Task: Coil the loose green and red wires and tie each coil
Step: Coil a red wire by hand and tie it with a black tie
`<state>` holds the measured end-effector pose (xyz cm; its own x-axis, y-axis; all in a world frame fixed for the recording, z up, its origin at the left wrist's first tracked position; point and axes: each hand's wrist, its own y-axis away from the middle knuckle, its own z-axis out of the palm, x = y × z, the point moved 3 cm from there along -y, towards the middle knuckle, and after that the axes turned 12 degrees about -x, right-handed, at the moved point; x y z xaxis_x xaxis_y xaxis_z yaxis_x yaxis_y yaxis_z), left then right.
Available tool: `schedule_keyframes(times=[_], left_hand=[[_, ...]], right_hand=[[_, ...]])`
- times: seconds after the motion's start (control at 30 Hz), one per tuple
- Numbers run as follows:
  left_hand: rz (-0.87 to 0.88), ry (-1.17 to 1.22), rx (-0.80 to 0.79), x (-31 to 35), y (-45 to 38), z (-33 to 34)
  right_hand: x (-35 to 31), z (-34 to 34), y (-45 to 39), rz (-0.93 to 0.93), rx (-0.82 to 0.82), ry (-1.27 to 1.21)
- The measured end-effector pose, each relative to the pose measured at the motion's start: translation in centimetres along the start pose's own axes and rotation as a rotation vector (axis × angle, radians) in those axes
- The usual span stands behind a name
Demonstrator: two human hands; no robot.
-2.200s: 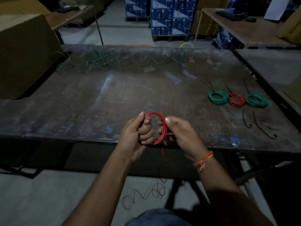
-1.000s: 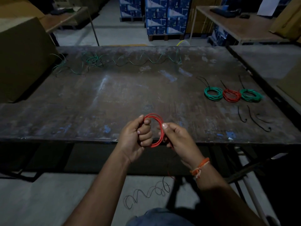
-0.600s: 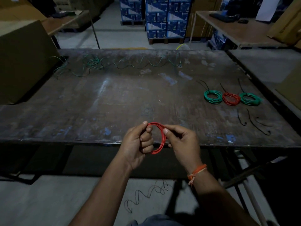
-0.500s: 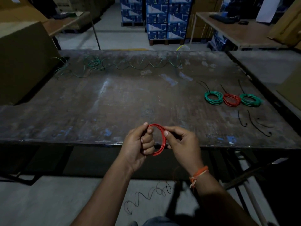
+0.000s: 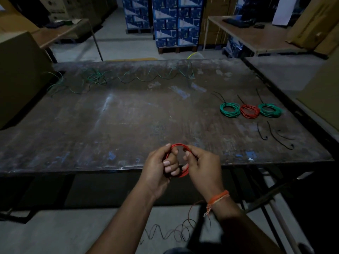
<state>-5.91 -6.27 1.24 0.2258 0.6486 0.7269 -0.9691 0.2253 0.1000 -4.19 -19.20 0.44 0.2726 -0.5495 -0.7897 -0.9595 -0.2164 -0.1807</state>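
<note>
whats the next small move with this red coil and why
Probably wind another loop: the left hand grips the red coil, the right hand pinches its rim, and loose red wire trails to the floor. Tying with a black tie likely comes afterwards.

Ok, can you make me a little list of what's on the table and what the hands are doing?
In the hands: small red wire coil, gripped by left hand and right hand
Red wire tail: hangs below the table edge to the floor
Finished coils on the dark worn table: green, red, green, each with a black tie
Spare black ties: lying near the right edge
Loose green wire: stretched along the far edge
</note>
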Motion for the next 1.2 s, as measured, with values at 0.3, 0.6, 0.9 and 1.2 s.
schedule_keyframes(times=[0.3,0.6,0.9,1.2], left_hand=[[0.031,-0.150,0.020,-0.7,-1.4,1.6],[0.016,-0.271,0.065,-1.6,-2.1,2.4],[0.072,-0.429,0.063,-2.6,-2.3,4.2],[0.075,-0.408,0.128,-5.2,-2.7,6.2]], right_hand=[[0.8,-2.4,-0.2,0.013,0.050,-0.007],[2.4,-3.8,-0.6,-0.062,-0.120,0.008],[4.4,-7.5,-1.3,0.012,-0.509,-0.449],[6.6,-8.9,0.3,0.274,-0.761,-1.201]])
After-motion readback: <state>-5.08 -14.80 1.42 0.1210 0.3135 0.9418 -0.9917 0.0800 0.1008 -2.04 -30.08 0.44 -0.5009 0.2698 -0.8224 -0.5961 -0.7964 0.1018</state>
